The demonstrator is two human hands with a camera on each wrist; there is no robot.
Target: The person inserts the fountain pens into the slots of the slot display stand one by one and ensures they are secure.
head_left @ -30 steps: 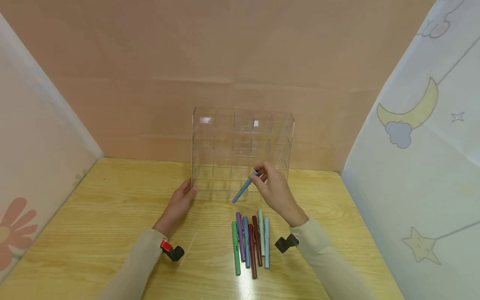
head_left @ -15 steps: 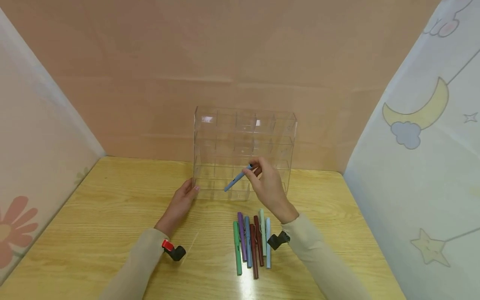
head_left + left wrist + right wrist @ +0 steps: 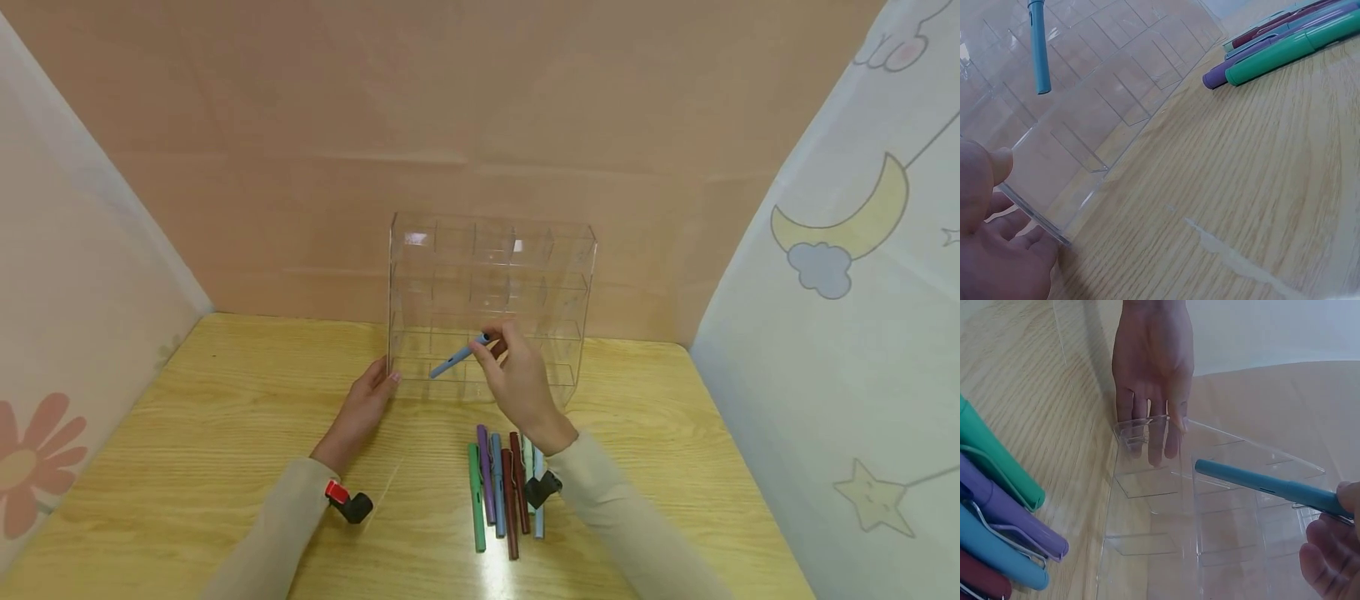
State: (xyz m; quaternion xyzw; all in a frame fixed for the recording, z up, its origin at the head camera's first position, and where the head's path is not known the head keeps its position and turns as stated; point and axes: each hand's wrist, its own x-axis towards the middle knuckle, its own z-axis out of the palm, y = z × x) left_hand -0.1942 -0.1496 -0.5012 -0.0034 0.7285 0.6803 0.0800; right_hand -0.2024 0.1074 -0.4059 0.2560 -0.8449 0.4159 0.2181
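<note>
My right hand pinches a blue pen near its dark end, thumb against fingers, in front of the clear acrylic rack. The pen slants, its free end pointing left and down before the rack's lower rows. In the right wrist view the same pen shows a metal clip by the fingers. At the rack's lower left side, my left hand grips the side panel, thumb at the front edge and fingers along the outer face. The left wrist view shows this hand at the rack's corner.
Several capped pens lie side by side on the wooden table, including a green pen, a purple pen and a dark red pen. My right wrist camera partly covers the pale pens. An orange-brown backdrop stands behind the rack.
My right hand has carried the blue pen left and slightly up across the rack's front, and the pen has tilted flatter. The left hand keeps its grip on the rack; the lying pens stay put.
</note>
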